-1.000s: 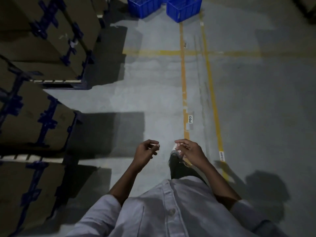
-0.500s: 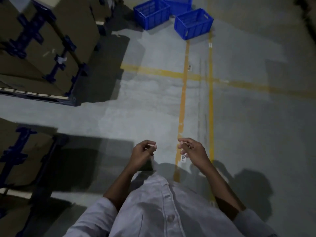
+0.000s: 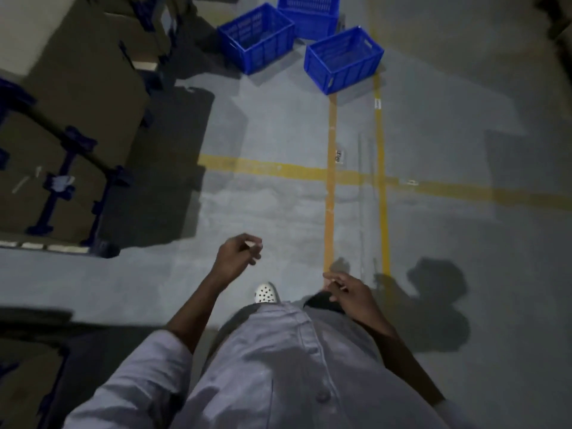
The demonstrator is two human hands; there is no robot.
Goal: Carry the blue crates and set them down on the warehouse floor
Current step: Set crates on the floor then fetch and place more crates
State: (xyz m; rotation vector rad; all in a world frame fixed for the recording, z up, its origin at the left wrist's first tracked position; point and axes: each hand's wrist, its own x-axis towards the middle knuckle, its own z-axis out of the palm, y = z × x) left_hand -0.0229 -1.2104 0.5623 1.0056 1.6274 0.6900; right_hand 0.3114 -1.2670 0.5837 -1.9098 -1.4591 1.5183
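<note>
Left hand (image 3: pixel 236 257), right hand (image 3: pixel 349 292): loosely curled, empty. Crates (image 3: pixel 343 58) ahead on floor (image 3: pixel 278 212): probably light, stiff slotted plastic; best gripped two-handed by end handle slots (image 3: pixel 368 42).

The top edge is cutting off the farthest blue crate (image 3: pixel 306 13). The left edge is cropping the stacked cardboard boxes (image 3: pixel 77 97), which are blurring into the dark. Your shirt (image 3: pixel 278 366) is hiding all but the toe of your white clog (image 3: pixel 265 293). The floor label (image 3: pixel 339 156) is showing too small to read. Blur is smearing the fingers of your left hand (image 3: pixel 236 258) and right hand (image 3: pixel 349 294).
</note>
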